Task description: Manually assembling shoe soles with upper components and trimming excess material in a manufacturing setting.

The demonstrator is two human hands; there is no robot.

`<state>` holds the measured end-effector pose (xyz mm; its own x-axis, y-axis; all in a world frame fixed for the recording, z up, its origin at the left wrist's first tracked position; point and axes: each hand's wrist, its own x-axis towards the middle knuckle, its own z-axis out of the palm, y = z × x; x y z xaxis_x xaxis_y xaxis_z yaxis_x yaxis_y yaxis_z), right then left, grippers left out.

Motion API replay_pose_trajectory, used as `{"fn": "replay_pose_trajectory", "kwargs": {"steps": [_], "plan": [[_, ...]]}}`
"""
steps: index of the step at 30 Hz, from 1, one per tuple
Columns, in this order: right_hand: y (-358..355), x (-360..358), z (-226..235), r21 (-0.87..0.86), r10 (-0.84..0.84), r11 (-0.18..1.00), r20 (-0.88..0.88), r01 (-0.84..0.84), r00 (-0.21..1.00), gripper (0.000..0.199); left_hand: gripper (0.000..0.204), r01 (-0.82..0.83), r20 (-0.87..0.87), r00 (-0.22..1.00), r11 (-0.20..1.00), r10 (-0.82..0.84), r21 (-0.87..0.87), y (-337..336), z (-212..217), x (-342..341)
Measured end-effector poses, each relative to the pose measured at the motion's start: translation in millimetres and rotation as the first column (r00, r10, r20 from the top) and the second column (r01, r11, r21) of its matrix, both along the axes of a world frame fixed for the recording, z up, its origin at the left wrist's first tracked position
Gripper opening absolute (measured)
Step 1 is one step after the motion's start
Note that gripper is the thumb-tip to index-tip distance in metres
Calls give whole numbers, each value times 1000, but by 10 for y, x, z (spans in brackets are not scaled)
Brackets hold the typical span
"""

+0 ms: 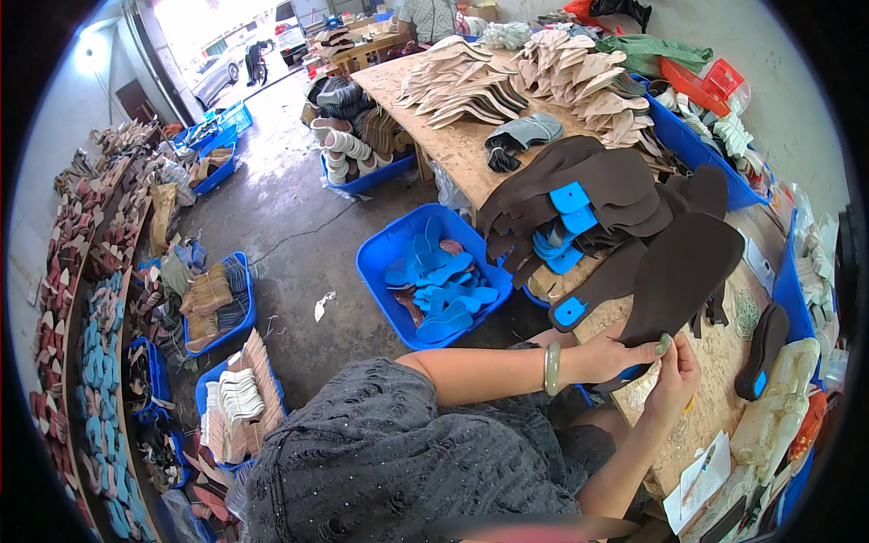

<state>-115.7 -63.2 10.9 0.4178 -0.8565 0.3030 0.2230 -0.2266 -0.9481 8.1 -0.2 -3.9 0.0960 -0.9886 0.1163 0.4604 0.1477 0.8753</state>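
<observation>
Insole (683,271), dark brown, is pinched at its heel end by both my hands over the near edge of the table (724,362). My left hand (615,355) has thumb and fingers closed on the near end from the left, a pale bangle (552,368) on that wrist. My right hand (674,376) meets it from below, fingers drawn together on the same end; whether they grip the insole itself or a thin layer at its edge I cannot tell. The insole runs up and away from my fingertips, its toe resting against the brown pile (588,195) beyond. Just left of my fingers lies another brown piece with a blue tab (569,311). Further left, below table level, a blue bin (434,276) holds blue insoles. Right of my fingers a single dark sole (763,348) lies flat, well apart from the grip. Judgement: the work at the heel end looks like a fine pinch, so it should go best with both thumbs kept close together at the edge, the insole held taut and level, and any pull kept slow and even so the edge does not tear or crease.
</observation>
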Motion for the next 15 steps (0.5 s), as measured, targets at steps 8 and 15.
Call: {"fn": "replay_pose_trajectory", "kwargs": {"steps": [8,15], "plan": [[31,226,-286,158,-61,987,227,25,972,21,41,-51,-30,999,977,45,-206,61,169,89],[70,140,-577,330,89,926,280,-183,956,37,37,-24,-14,1000,982,22,-189,58,91,254]]}}
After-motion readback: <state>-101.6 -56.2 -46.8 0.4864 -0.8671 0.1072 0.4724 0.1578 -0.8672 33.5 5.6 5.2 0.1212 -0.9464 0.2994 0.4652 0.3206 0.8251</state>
